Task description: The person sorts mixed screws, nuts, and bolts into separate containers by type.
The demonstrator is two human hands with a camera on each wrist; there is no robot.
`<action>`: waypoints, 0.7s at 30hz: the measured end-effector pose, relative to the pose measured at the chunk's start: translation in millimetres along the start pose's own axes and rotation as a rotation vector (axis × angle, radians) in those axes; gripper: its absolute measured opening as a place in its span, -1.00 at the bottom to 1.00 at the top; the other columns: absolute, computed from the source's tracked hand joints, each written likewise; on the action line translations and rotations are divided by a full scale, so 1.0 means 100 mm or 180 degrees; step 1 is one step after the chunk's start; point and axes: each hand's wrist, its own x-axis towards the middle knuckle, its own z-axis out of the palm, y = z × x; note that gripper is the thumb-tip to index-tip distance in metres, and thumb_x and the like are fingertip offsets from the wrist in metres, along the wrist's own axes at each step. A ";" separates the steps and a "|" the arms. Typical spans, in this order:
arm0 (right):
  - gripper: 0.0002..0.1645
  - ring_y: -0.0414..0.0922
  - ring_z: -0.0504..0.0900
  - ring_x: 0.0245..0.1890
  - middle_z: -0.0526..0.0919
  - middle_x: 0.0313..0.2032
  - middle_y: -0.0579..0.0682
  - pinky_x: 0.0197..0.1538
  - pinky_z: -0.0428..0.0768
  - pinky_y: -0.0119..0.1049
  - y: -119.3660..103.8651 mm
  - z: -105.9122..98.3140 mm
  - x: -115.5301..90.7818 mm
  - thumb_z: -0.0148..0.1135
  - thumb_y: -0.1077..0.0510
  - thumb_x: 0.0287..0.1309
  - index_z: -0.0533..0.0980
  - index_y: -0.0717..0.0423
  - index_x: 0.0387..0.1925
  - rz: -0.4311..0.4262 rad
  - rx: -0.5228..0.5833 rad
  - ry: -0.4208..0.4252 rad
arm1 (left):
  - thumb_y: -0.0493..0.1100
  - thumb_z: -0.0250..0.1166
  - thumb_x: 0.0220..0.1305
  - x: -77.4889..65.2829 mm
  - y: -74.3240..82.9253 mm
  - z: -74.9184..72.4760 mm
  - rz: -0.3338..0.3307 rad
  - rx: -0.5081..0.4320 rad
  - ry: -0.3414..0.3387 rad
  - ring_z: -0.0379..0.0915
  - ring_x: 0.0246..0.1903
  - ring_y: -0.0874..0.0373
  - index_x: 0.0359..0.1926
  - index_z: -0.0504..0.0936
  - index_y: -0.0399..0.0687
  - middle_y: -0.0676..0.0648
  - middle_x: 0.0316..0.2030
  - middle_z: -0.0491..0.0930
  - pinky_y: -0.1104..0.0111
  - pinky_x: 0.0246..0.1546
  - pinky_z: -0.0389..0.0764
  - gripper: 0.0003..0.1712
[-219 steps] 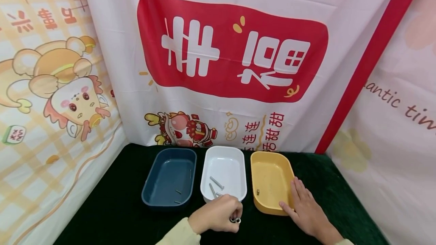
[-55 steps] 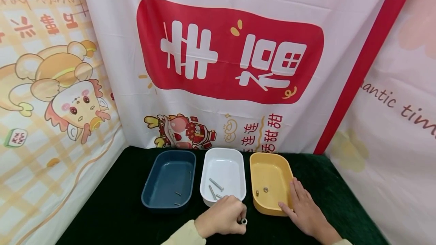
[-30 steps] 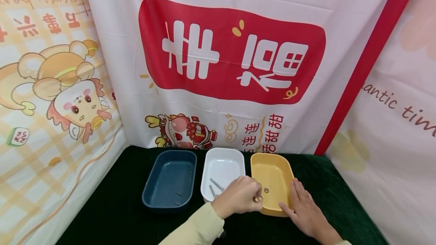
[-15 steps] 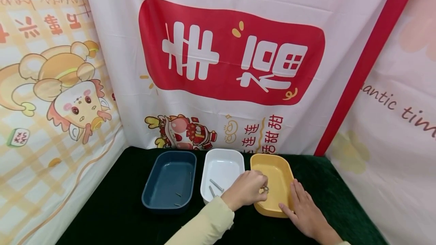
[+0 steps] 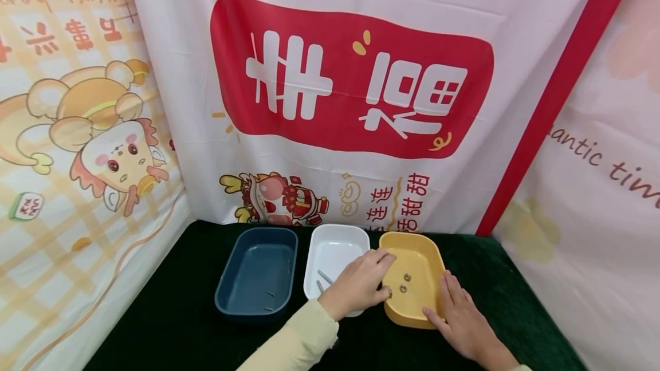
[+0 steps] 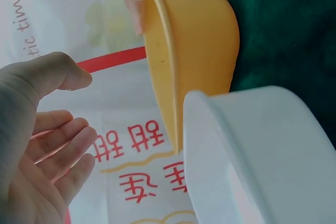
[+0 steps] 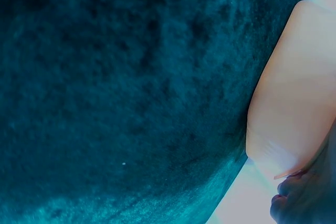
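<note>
My left hand (image 5: pixel 358 282) hovers between the white tray and the yellow tray (image 5: pixel 412 316), fingertips over the yellow tray's left rim. In the left wrist view its fingers (image 6: pixel 63 148) are loosely curved, and nothing is held. Two metal nuts, one (image 5: pixel 407 277) just behind the other (image 5: pixel 403 288), lie on the yellow tray's floor. A third nut (image 5: pixel 390 293) shows by my left thumb, near the tray's left wall. My right hand (image 5: pixel 466 316) rests against the yellow tray's right side, fingers straight along the rim and thumb at the front corner.
The white tray (image 5: pixel 337 235) holds several long bolts (image 5: pixel 326 276), partly hidden by my left hand. Left of it, the dark blue tray (image 5: pixel 255 302) holds small thin screws (image 5: pixel 270 293). All stand on dark green cloth (image 5: pixel 180 314), before a hanging printed banner (image 5: pixel 350 73).
My left hand carried nuts from before the white tray over to the yellow tray and let go of the last. It has since drawn back left. The right hand stays put.
</note>
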 end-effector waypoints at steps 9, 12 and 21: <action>0.27 0.34 -0.07 0.67 -0.17 0.70 0.27 0.61 0.07 0.40 -0.01 0.00 0.01 -0.14 -0.59 0.43 -0.13 0.27 0.68 -0.0011 0.0006 0.0013 | -0.03 0.44 0.32 -0.29 -0.17 -0.30 -0.0212 -0.0019 -0.0084 0.54 0.30 0.13 0.44 0.49 -0.09 -0.03 0.32 0.59 0.27 0.37 0.58 -0.29; 0.28 0.34 -0.08 0.67 -0.18 0.70 0.27 0.61 0.07 0.41 -0.01 0.00 0.01 -0.15 -0.60 0.42 -0.14 0.27 0.68 -0.0004 0.0002 0.0002 | -0.05 0.44 0.34 -0.42 -0.24 -0.42 -0.0280 -0.0053 -0.0122 0.52 0.34 0.09 0.45 0.48 -0.10 -0.06 0.36 0.57 0.21 0.41 0.56 -0.29; 0.30 0.35 -0.08 0.67 -0.19 0.70 0.28 0.61 0.05 0.41 0.01 -0.02 0.03 -0.15 -0.61 0.41 -0.16 0.27 0.68 -0.0002 -0.0019 -0.0022 | 0.03 0.44 0.34 -0.89 -0.44 -0.72 -0.0511 -0.0015 -0.0153 0.50 0.38 0.04 0.50 0.44 -0.07 -0.08 0.43 0.51 0.09 0.39 0.58 -0.21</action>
